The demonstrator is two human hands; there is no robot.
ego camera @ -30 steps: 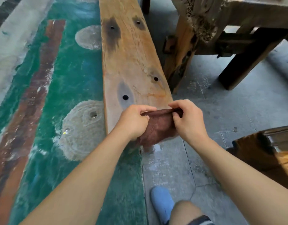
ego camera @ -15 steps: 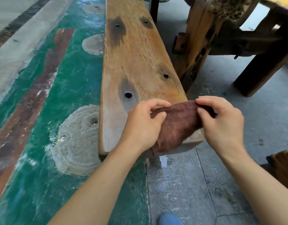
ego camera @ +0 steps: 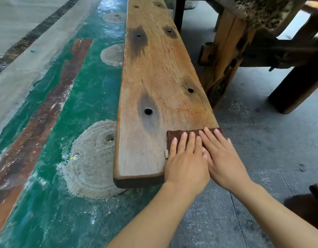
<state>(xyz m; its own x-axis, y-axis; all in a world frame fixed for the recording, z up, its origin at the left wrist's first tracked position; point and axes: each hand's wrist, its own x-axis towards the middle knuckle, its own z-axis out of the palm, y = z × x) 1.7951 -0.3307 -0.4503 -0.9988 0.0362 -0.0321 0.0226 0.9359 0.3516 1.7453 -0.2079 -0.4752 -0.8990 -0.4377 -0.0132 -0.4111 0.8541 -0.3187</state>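
Head view: the left hand (ego camera: 186, 163) and the right hand (ego camera: 224, 158) lie palm down, side by side and touching. Their fingers are straight and close together, pinching nothing, and press flat on a brown cloth (ego camera: 176, 134). The cloth lies spread on the near right corner of a long wooden bench plank (ego camera: 154, 77). Only its far strip and left edge show past the fingertips, and its right side reaches the plank's right edge. A small pale tag (ego camera: 166, 154) sticks out at the cloth's left edge, just beside the left hand. Farther up the plank, a dark round hole (ego camera: 148, 111) sits in a grey stain. Left of the plank lies a green painted floor (ego camera: 83, 104) with a pale round patch (ego camera: 90, 158). To the right is grey concrete (ego camera: 262, 158), and a heavy wooden table leg (ego camera: 224, 56) stands near the plank.
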